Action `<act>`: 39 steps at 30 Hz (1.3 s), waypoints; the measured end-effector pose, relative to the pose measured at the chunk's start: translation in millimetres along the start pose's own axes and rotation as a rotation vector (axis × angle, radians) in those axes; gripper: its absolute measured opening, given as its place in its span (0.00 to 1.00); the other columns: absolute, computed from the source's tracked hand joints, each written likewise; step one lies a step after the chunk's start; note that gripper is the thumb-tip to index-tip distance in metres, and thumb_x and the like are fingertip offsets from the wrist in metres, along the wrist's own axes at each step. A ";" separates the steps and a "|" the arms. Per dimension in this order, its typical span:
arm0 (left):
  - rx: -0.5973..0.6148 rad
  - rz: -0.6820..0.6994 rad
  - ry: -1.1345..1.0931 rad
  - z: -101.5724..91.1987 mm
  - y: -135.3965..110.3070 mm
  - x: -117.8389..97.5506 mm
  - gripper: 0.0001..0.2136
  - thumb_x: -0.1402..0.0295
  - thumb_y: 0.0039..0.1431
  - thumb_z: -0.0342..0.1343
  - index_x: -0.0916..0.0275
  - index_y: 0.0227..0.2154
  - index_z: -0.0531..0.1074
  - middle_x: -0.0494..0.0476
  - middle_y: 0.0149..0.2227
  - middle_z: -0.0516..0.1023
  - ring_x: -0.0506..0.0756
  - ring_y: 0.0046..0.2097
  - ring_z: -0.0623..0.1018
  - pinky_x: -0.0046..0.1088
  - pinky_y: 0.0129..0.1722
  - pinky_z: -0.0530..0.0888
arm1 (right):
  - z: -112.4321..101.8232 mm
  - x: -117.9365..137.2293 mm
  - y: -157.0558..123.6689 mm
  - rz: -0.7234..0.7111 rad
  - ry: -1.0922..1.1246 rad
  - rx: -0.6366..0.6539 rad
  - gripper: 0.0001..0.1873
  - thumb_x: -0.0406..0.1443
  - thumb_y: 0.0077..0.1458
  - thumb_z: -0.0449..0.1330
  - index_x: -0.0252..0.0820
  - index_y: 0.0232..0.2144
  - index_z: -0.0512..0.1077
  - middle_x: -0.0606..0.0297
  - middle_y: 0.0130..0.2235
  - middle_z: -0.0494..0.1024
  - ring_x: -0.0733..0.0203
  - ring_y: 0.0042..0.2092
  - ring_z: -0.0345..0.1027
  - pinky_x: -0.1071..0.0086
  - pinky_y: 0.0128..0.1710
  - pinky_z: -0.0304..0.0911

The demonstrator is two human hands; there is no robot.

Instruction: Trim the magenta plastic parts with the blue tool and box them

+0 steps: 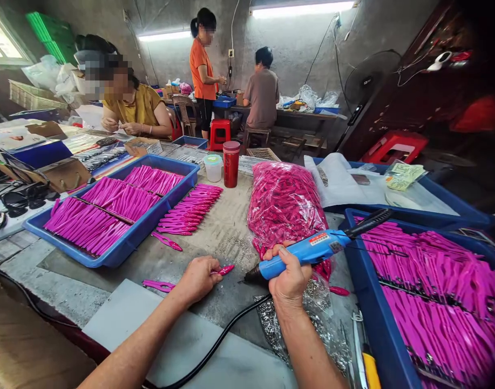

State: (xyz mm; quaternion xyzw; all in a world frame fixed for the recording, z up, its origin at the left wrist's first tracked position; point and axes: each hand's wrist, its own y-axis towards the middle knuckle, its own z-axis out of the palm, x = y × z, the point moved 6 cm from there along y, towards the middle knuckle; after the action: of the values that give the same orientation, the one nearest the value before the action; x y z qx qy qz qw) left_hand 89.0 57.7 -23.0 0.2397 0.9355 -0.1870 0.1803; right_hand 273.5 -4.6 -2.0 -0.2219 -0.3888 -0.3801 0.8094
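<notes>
Apparently, left hand [201,278]: fingers pinched a pink piece [226,269].
Right hand [290,278]: gripped a blue power tool [322,246].
Tool tip [253,275]: faced eight o'clock; fastening seemed in hand, alignment needed next.

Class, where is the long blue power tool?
Head view, right of centre: the right hand holds the tool, in front of a clear plastic bag of pink pieces.

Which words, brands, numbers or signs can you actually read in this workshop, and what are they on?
None can be read with certainty.
Blue power tool in the right hand: a red-and-white label, its print too small to read.
Yellow-green paper at the right: faint marks, too blurred to read.
</notes>
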 end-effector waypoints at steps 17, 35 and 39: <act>-0.017 0.080 0.156 6.6 -6.5 -6.3 0.08 0.74 0.58 0.51 0.62 0.25 0.71 0.55 0.33 0.74 0.54 0.40 0.73 0.27 0.40 0.66 | -1.4 -2.1 1.3 -0.025 -0.018 0.029 0.20 0.40 0.35 0.63 0.40 0.31 0.61 0.73 0.19 0.67 0.63 0.19 0.62 0.68 0.24 0.59; -0.152 0.124 0.017 -3.7 -12.7 -1.1 0.09 0.71 0.59 0.48 0.62 0.26 0.71 0.54 0.30 0.72 0.52 0.35 0.73 0.26 0.36 0.69 | -0.6 -6.6 1.8 0.019 0.044 0.014 0.19 0.40 0.34 0.64 0.41 0.30 0.63 0.73 0.18 0.67 0.62 0.19 0.62 0.68 0.22 0.58; -0.150 0.132 -0.001 -6.8 -13.1 -1.4 0.10 0.70 0.60 0.47 0.62 0.29 0.72 0.54 0.31 0.73 0.53 0.36 0.74 0.26 0.37 0.69 | -0.8 -7.4 2.5 0.023 0.047 0.003 0.21 0.41 0.34 0.64 0.41 0.31 0.62 0.73 0.18 0.67 0.62 0.19 0.62 0.68 0.22 0.58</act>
State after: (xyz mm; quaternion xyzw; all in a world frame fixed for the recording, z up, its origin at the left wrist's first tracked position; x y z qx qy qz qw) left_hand 81.7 49.5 -13.1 0.2864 0.9290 -0.1042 0.2101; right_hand 272.8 -0.3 -8.5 -0.2161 -0.3679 -0.3751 0.8230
